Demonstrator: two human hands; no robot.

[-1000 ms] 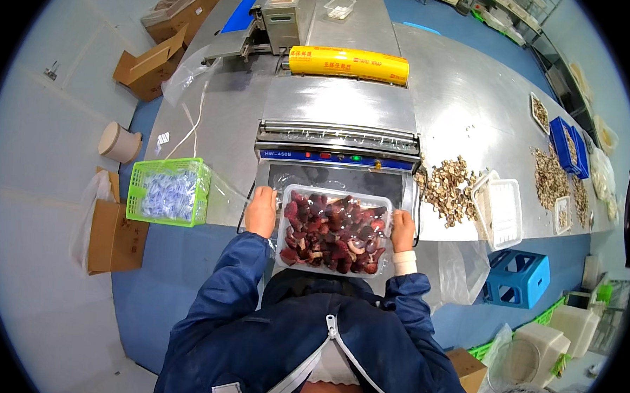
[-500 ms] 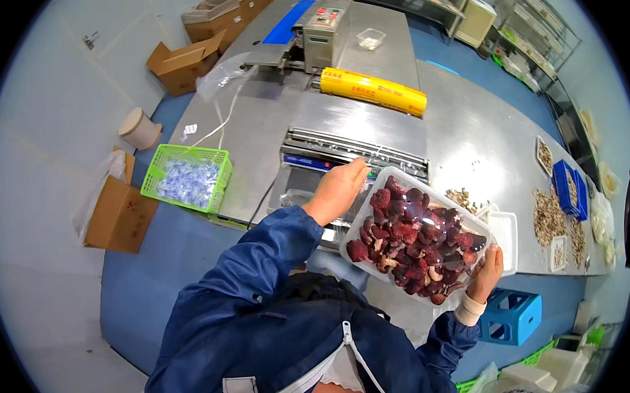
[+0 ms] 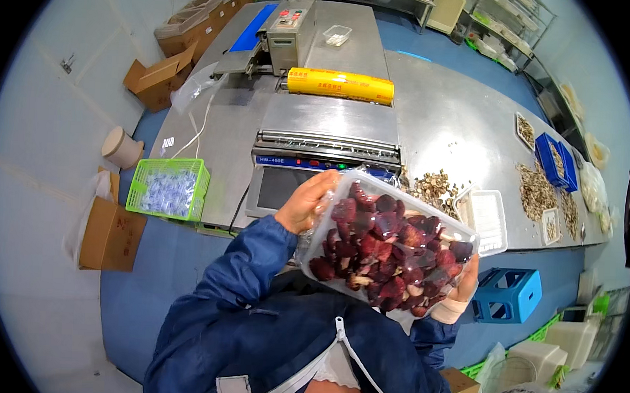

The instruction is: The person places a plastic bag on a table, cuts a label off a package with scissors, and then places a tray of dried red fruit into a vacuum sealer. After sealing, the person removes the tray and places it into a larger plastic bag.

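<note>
Presently, left hand (image 3: pixel 305 202): fingers grasping the upper left corner of a translucent rectangular plastic tray (image 3: pixel 416 206).
Right hand (image 3: pixel 467 279): gripping the tray's right end, its fingers partly hidden by that end; a cream band (image 3: pixel 449 311) circles the wrist.
Tray's place: held off the table in front of the chest, slanting in view with its right end lower, and overlapping the machine's right front corner in view.
Tray's contents: dark red mushroom pieces (image 3: pixel 390 245) with some pale stems, under glossy clear film.
Machine: a low steel wrapping machine (image 3: pixel 309 162) with a blue control strip, beyond the hands on a grey metal table (image 3: pixel 431 110).
Film: a bright yellow printed roll (image 3: pixel 341 86) behind the machine.
Left side: a lime-green slatted plastic basket (image 3: pixel 160 211) holding small bluish-clear packets (image 3: pixel 169 190).
Right side: a loose pile of brown mushroom pieces (image 3: pixel 433 190), with white rectangular plastic trays (image 3: pixel 488 221) just beside it.
Floor: a bright blue plastic stool (image 3: pixel 511 296) right of the right hand in view.
</note>
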